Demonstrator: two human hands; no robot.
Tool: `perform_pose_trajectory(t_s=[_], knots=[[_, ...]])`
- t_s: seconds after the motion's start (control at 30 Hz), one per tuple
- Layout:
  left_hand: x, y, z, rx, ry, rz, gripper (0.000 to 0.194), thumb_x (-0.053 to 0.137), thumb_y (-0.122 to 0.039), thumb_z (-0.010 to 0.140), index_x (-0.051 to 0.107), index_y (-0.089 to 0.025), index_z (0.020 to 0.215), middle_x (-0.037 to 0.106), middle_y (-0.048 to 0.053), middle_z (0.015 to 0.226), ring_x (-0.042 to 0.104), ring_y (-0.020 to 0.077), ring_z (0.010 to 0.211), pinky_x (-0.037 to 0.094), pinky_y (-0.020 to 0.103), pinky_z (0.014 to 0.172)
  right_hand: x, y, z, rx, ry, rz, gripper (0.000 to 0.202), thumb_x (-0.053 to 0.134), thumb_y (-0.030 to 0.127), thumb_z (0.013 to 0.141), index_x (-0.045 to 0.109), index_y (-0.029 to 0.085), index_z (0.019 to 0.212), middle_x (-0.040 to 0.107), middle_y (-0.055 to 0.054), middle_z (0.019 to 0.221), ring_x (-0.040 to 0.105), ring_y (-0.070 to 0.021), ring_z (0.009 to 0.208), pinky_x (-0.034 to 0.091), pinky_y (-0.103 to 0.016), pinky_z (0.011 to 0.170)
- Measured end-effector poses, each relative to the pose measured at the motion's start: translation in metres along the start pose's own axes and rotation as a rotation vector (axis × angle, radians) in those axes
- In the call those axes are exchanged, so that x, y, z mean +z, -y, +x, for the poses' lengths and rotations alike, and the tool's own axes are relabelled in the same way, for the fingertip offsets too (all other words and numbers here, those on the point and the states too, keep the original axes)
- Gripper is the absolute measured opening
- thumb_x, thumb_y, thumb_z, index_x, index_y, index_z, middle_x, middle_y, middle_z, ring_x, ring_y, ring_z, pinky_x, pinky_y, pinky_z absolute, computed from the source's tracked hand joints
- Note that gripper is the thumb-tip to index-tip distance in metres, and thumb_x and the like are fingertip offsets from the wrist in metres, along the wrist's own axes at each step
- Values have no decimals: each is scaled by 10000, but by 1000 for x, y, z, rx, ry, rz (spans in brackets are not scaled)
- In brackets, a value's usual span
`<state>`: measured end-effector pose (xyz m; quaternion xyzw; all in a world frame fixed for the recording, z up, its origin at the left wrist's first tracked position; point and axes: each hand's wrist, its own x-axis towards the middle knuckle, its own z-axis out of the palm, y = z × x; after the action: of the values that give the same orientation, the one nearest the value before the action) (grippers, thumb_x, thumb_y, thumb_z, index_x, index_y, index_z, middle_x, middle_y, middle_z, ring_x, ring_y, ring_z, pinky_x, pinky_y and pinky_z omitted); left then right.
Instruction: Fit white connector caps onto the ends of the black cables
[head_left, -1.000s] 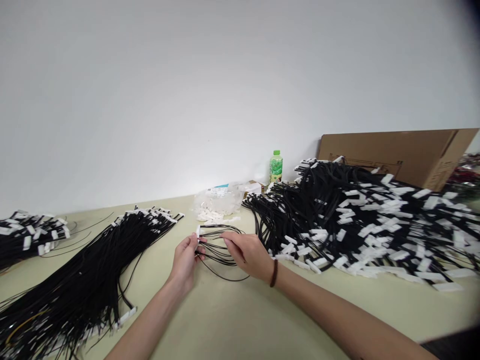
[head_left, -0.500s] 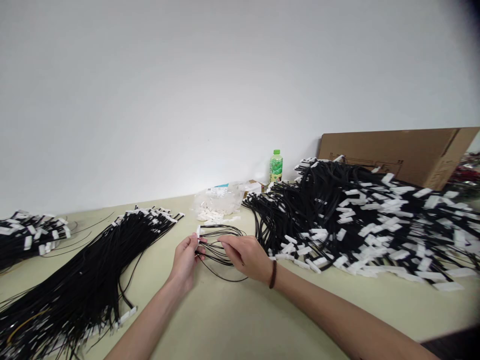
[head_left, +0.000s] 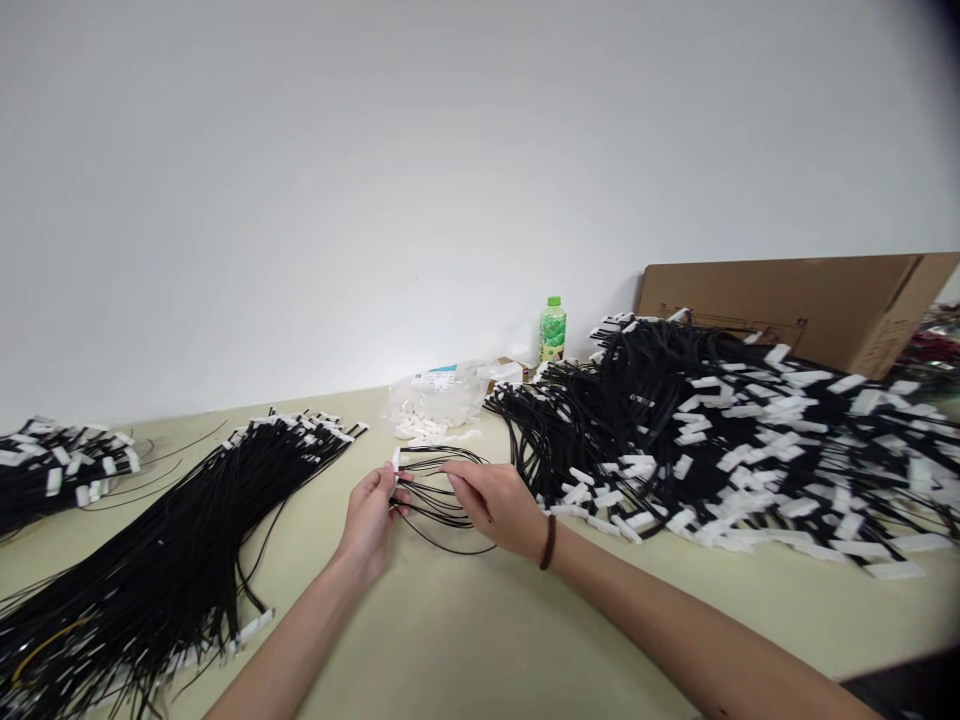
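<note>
Left hand (head_left: 373, 517) closed on a small white connector (head_left: 396, 461), pinched between thumb and fingertips at the centre of the table (head_left: 480, 640). Right hand (head_left: 491, 503) just beside it at 3 o'clock, fingers curled and pinching thin black wires (head_left: 442, 505) that loop out from the connector toward 12 o'clock and back. Both hands near each other, the wire loops between and just beyond them.

Judged as a threading or seating step: best done by keeping the connector steady in the left pinch, feeding one wire at a time with the right, gripping close to the wire tip so it does not bend, and keeping the spare loops flat on the table, away from the heaps.

Counted: two hands, one dark band (head_left: 550, 543) on the right wrist. Three heaps of black wires with white tags: a large heap (head_left: 720, 440) at 2 o'clock, a long bundle (head_left: 187, 540) at 9 o'clock, a smaller pile (head_left: 56, 470) at 10 o'clock. One clear bag of white parts (head_left: 439, 400) at 12 o'clock, one green bottle (head_left: 552, 335) behind it, one cardboard box (head_left: 802, 305) at 1 o'clock. Loose wires in hand too thin and overlapped to count.
</note>
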<state>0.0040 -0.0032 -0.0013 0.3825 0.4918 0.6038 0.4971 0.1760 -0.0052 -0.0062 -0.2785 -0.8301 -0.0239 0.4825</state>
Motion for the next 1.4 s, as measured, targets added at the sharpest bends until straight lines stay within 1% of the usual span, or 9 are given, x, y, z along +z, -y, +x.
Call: perform_pose_trajectory(t_s=[0.23, 0.4, 0.6, 0.77, 0.9, 1.13, 1.2, 1.3, 1.4], knots=[[1, 0, -1, -4, -7, -5, 468, 715, -530, 501, 583, -116, 674, 533, 5, 658, 422, 91, 530, 317, 234, 466, 0, 0, 0, 11, 22, -2, 246, 322, 234, 934, 552, 174, 997, 660, -37, 772, 624, -135, 679, 458, -217, 645], [3, -2, -2, 0, -8, -12, 447, 717, -508, 512, 583, -114, 678, 559, 20, 717, 426, 87, 528, 323, 237, 465, 0, 1, 0, 12, 25, -2, 241, 330, 237, 931, 556, 180, 992, 659, -34, 758, 620, -138, 661, 456, -221, 631], [1, 0, 0, -11, 3, -8, 445, 707, -513, 528, 587, -113, 681, 533, 8, 663, 425, 90, 527, 316, 232, 461, 1, 2, 1, -1, 30, -4, 250, 321, 228, 931, 560, 180, 986, 664, -30, 756, 626, -135, 670, 466, -221, 632], [-1, 2, 1, -5, 19, -1, 452, 712, -514, 527, 597, -112, 698, 551, 18, 707, 424, 87, 539, 325, 227, 468, 2, 2, -1, -30, 9, 6, 239, 335, 224, 928, 560, 182, 998, 674, -37, 802, 635, -140, 716, 478, -230, 654], [-1, 2, 1, -10, 19, 0, 464, 716, -521, 513, 595, -109, 687, 549, 21, 683, 424, 89, 532, 319, 227, 463, 4, 2, -1, -38, 10, 0, 237, 339, 228, 929, 566, 178, 975, 672, -32, 769, 634, -138, 680, 472, -226, 618], [0, 1, 1, -7, 3, -14, 441, 713, -506, 526, 594, -112, 684, 560, 24, 702, 428, 88, 523, 319, 231, 458, 1, 1, 1, -1, 12, 18, 245, 335, 232, 928, 564, 184, 1001, 670, -35, 783, 633, -137, 693, 473, -222, 652], [-1, 0, 1, -3, -13, -28, 432, 719, -495, 525, 593, -112, 681, 565, 26, 721, 427, 85, 522, 325, 231, 459, -1, 1, 2, 29, -5, 29, 249, 336, 238, 927, 565, 183, 1009, 670, -42, 806, 631, -138, 703, 473, -223, 665], [-3, -2, 2, -3, -35, -38, 420, 721, -482, 532, 601, -106, 677, 550, 19, 686, 425, 87, 521, 328, 231, 458, -3, 1, 4, 67, -67, 59, 250, 343, 249, 921, 566, 181, 1011, 666, -57, 853, 625, -139, 707, 468, -223, 666], [-5, -4, 4, -7, -69, -47, 415, 723, -475, 536, 609, -100, 671, 528, 11, 643, 422, 90, 522, 328, 226, 451, -4, 1, 7, 153, -141, 145, 243, 349, 259, 913, 566, 170, 975, 632, -29, 692, 577, -119, 568, 444, -213, 583]])
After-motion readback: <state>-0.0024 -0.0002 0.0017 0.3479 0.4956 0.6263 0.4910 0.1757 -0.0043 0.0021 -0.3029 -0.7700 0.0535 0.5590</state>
